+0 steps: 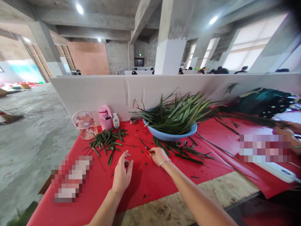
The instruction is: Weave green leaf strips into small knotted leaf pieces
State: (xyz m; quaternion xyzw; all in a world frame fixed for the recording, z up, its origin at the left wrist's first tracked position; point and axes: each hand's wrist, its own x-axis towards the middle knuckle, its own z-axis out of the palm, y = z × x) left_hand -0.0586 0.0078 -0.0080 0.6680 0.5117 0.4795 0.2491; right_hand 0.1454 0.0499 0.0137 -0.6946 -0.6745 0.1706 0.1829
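Observation:
My right hand (158,157), with a bracelet at the wrist, grips a small pair of scissors (148,151). Their red handle shows at the fingers, and the dark blades point up and to the left. My left hand (122,172) hovers over the red table cover, empty, its fingers loosely curved and the thumb apart. Beyond my left hand lies a heap of short cut leaf pieces (108,140). A blue basin (169,135) piled with long green leaves (181,116) stands past my right hand. Loose leaf strips (188,153) lie in front of the basin.
A clear jug (88,133), a pink bottle (106,121), a small white bottle (116,121) and a round tin (133,121) stand by the white partition (98,91). Another person's hand (285,135) is at the far right, near a white power strip (275,169). Bare board (225,188) edges the table's front.

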